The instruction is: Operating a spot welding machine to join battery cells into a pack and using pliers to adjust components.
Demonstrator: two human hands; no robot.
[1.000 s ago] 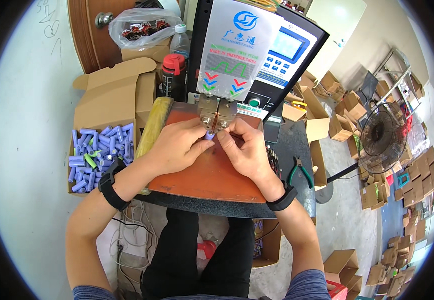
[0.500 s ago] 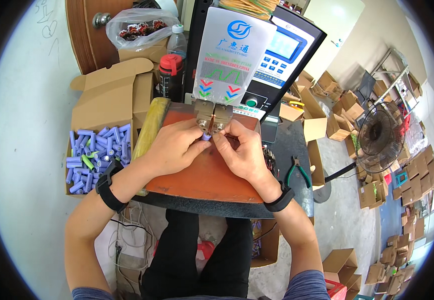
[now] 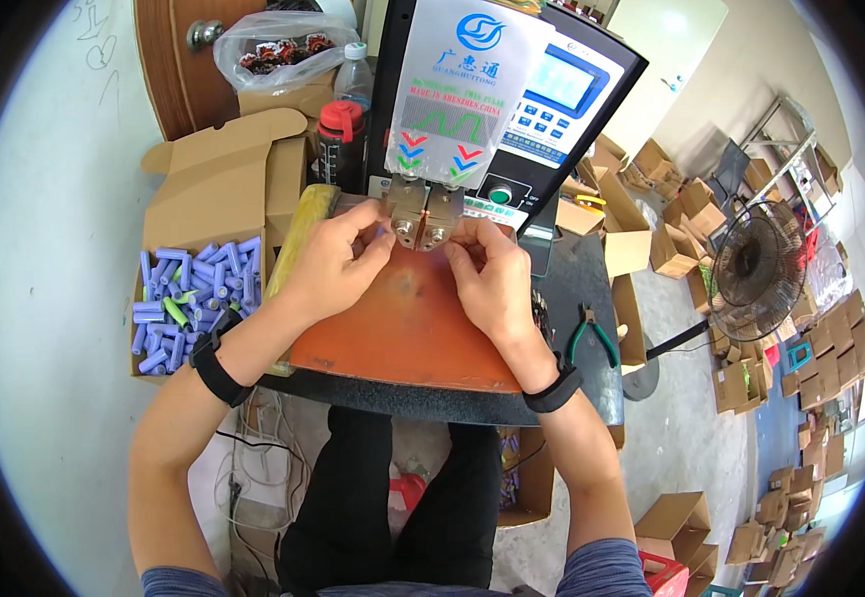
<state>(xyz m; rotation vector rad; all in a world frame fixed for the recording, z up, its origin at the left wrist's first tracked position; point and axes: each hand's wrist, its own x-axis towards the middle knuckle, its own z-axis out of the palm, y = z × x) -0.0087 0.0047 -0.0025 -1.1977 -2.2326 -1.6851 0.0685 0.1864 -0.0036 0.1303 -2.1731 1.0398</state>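
The metal electrode head is flanked closely by the left hand and right hand, its long axis pointed toward the orange mat. Thumbs and fingers are bunched; whether anything is pinched cannot be told. Bare mat is left toward the surface's near edge.

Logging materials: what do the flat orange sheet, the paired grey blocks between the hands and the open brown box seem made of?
Flat orange sheet: perhaps rubber or plastic, smooth and smudged. Paired grey blocks: likely metal, dully shiny. Open brown box: apparently matte cardboard, with folded flaps.
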